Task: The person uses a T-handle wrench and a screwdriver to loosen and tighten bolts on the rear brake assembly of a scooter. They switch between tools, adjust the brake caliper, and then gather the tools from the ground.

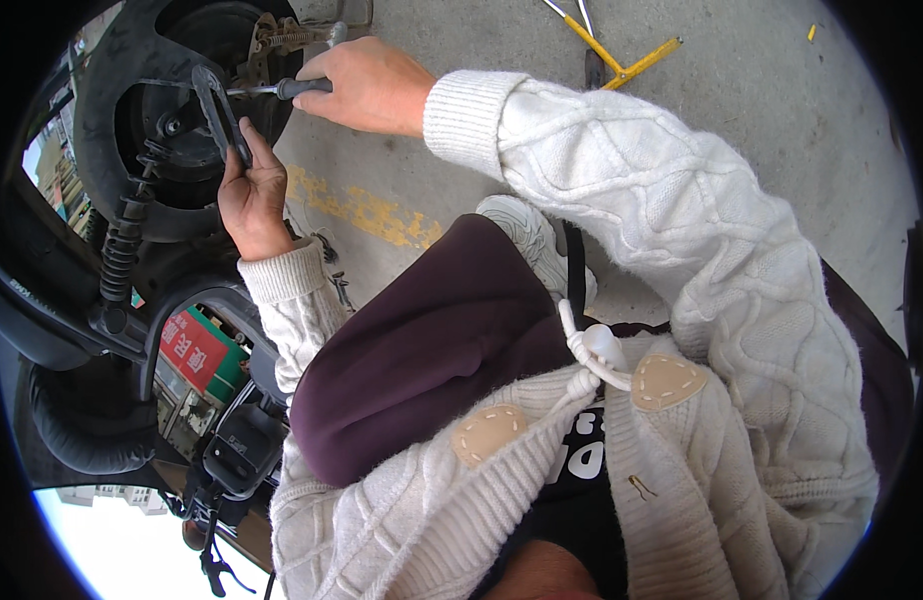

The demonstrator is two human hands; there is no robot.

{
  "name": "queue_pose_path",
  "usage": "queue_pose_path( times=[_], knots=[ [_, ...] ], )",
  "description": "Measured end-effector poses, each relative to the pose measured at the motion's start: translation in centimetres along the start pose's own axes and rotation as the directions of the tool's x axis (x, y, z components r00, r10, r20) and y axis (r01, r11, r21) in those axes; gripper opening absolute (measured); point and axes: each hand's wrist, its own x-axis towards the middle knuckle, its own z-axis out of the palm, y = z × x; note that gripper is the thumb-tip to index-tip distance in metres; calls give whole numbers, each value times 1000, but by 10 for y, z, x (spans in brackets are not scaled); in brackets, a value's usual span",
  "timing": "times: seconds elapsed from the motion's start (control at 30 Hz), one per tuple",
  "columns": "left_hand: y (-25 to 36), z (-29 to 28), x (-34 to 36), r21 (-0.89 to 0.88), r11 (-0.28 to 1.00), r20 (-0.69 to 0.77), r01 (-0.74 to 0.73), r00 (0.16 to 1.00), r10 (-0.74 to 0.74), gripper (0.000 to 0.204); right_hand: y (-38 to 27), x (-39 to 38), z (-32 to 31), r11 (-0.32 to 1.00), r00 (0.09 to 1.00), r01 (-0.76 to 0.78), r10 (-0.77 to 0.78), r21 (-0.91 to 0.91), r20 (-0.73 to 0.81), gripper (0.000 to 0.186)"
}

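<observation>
With the right hand [367, 86] closed around a screwdriver-like tool [307, 88] and the left hand's [254, 190] fingers gripping a dark, elongated part [218, 112] beside the wheel [172, 126], sideways force could make the shaft slip and jab those fingers.

Far side, right of your centre: yellow T-shaped tool [623, 73] on concrete floor [782, 130]. Farther right, small yellow scrap [811, 33]. Ahead of you, worn yellow paint [367, 212]. Left of you, red-and-green panel [195, 349].
</observation>
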Motion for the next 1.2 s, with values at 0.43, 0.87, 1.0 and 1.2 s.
queue_pose_path(
  times=[0.43, 0.87, 1.0, 1.2],
  knots=[
    [7, -5, 3, 15, 1000, 26, 9, 1000, -9, 31, -8, -2, 0, 999, 999, -44, 44, 22, 23, 39],
    [10, -16, 8, 93, 996, 62, -9, 998, 4, 32, -28, 4, 6, 996, 996, -82, 81, 35, 28, 32],
    [16, -24, 8, 237, 970, 103, -53, 994, 29, 28, -29, -2, 11, 974, 996, 68, -80, -217, -48, 30],
    [9, -21, 5, 419, 900, -8, -124, 990, 141, 17, -27, -7, 17, 982, 995, -97, 91, 164, 49, 32]
  ],
)
